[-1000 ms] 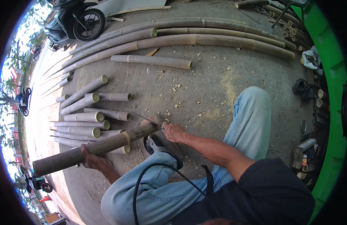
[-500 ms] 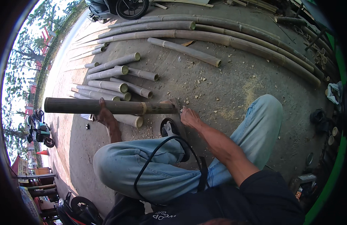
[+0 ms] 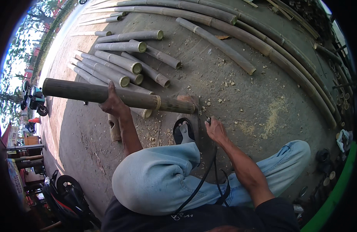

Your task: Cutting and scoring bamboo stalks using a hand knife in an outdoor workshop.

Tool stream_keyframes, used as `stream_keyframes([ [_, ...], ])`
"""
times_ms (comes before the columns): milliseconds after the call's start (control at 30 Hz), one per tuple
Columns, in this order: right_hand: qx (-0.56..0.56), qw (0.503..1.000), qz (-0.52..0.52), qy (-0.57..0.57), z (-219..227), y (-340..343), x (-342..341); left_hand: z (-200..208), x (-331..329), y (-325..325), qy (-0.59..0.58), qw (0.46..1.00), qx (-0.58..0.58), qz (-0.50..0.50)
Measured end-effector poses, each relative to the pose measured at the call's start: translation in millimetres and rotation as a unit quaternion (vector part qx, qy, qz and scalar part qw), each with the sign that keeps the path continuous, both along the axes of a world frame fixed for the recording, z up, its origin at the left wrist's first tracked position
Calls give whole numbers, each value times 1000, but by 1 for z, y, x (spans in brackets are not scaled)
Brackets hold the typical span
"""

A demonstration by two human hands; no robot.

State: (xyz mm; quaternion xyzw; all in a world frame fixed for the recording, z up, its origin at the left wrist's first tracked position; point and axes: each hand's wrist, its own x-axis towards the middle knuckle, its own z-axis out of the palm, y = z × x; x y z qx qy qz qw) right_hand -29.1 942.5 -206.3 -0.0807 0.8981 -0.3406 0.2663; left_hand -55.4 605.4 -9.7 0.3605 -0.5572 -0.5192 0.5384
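Note:
My left hand (image 3: 116,103) is wrapped round a dark brown bamboo section (image 3: 139,100). The section slants from upper left down to the right, and its right end lies on a wooden block (image 3: 182,116). Just right of that end, my right hand (image 3: 217,130) is closed on the dark handle of a knife (image 3: 207,120). Its thin blade points up and left toward the bamboo end and is hard to make out. My foot in a black sandal (image 3: 184,132) stands right below the bamboo end, beside the block.
Several cut bamboo sections (image 3: 116,60) lie in a group at the left. Long bamboo poles (image 3: 259,42) curve across the far side and right, with one shorter piece (image 3: 217,44) before them. Wood chips and sawdust (image 3: 275,116) litter the concrete. A parked motorcycle (image 3: 66,201) stands at lower left.
The bamboo's left end has risen, so it now slants down to the right. My right hand has moved away from the bamboo's end. The whole view has shifted.

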Motion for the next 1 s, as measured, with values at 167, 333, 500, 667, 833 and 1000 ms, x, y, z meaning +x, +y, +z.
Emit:
stream_keyframes([
  [167,7,1000,7,3,7,-10,-6,-5,-9,-22,-31,999,30,26],
  [333,20,1000,19,7,-10,-15,-10,-34,-28,-36,-60,996,46,36],
  [500,-211,952,-34,221,58,-61,-26,-27,-23,-62,-86,994,43,61],
  [667,-101,972,-2,214,-19,-30,-10,-57,-40,-70,-105,991,52,62],
  [833,-15,995,18,93,2,-40,-19,-40,-43,-54,-122,989,40,69],
  [1000,-268,934,-28,236,59,-66,-32,-30,-34,-67,-124,990,-1,72],
])
